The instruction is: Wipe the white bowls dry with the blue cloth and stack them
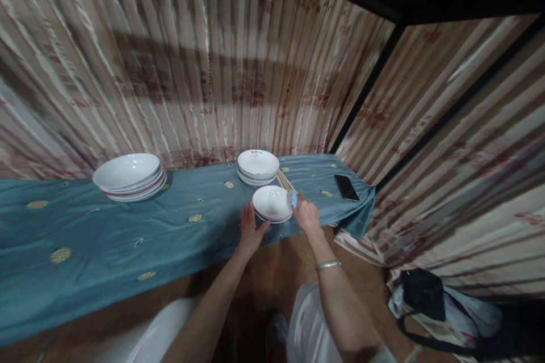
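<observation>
Dim light, seemingly from above; a broad shadow bands the curtain [204, 68] (fine detail is soft).

Beige curtains [221, 68] with reddish print, slanting black pole [367, 88], long cloth-draped blue-green table [106, 238], brown floor [270, 269], dim light
</observation>
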{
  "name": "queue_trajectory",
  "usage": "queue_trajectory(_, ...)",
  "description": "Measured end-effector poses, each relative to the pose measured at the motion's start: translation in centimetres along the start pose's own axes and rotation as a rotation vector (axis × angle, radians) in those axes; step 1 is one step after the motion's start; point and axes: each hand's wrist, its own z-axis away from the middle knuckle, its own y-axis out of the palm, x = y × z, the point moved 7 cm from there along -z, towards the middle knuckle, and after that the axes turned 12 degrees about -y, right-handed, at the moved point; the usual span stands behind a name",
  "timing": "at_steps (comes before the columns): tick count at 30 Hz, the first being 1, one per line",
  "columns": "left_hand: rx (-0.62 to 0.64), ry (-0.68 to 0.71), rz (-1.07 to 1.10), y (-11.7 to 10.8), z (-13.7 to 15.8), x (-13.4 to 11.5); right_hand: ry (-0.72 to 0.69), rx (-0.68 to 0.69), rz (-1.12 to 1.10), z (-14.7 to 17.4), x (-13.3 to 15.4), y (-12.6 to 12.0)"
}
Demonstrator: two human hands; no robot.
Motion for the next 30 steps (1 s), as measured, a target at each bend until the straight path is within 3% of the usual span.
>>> queue_trajectory(11,0.016,-0.066,0.006,0.1,0.3,-0.1,0.009,-0.012,-0.021,0.2,0.2,0.2)
queue_trajectory(21,0.086,-0.133,0.015,-0.3,1.0,-1.0,0.107,-0.15,-0.025,1.0,-1.2,-2.7)
queue_trajectory(25,0.099,-0.121,0.089,-0.8,1.3,-1.0,0.074,-0.214,-0.036,1.2,0.2,-3.7)
queue_trajectory(30,0.082,-0.111,0.142,-2.5,1.7,-1.1,-0.056,-0.229,-0.088,1.1,4.5,-4.1)
